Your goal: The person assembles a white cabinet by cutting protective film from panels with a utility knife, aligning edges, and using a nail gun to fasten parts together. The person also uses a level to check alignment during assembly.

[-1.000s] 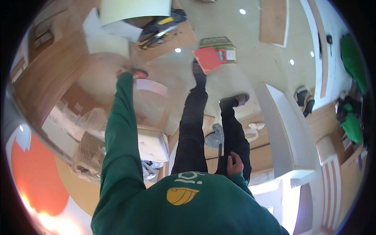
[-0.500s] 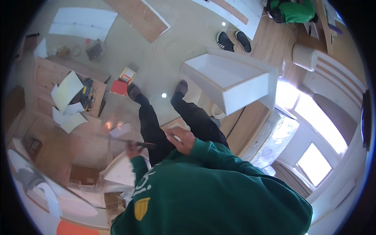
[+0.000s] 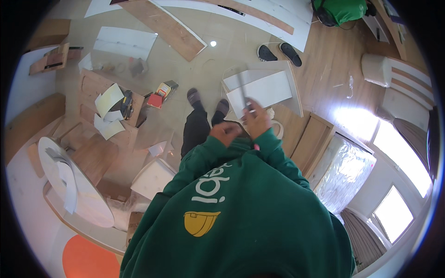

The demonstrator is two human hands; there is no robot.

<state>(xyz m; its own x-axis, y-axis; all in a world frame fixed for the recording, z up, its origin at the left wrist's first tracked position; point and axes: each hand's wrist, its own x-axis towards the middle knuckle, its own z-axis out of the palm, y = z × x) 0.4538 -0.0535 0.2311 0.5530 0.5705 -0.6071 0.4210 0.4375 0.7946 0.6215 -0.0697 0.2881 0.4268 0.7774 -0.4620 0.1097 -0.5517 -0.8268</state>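
Observation:
A long thin grey tool, possibly a screwdriver (image 3: 241, 85), is gripped in my right hand (image 3: 257, 121). Its shaft points away from me and is blurred, and a pinkish end shows below the hand near my sleeve. My left hand (image 3: 225, 133) is close beside it, in front of my waist. Its fingers look bent but are smeared by motion, so I cannot make out whether they hold anything. Just beyond the tool lies a white box-like furniture piece (image 3: 271, 90) on the floor, partly hidden by the shaft. A roll of whitish tape (image 3: 277, 129) is right of my right hand.
On the left, a wooden piece (image 3: 90, 88) bears paper sheets (image 3: 110, 99) and a dark power tool (image 3: 126, 104). A red-and-yellow box (image 3: 157, 98) lies near my feet. Boards (image 3: 174, 34) and dark shoes (image 3: 290, 54) are farther off. At far right is a person in green (image 3: 345, 10).
The long tool has passed from my left hand to my right. My left hand has come in from the left toward my waist, and the view has shifted.

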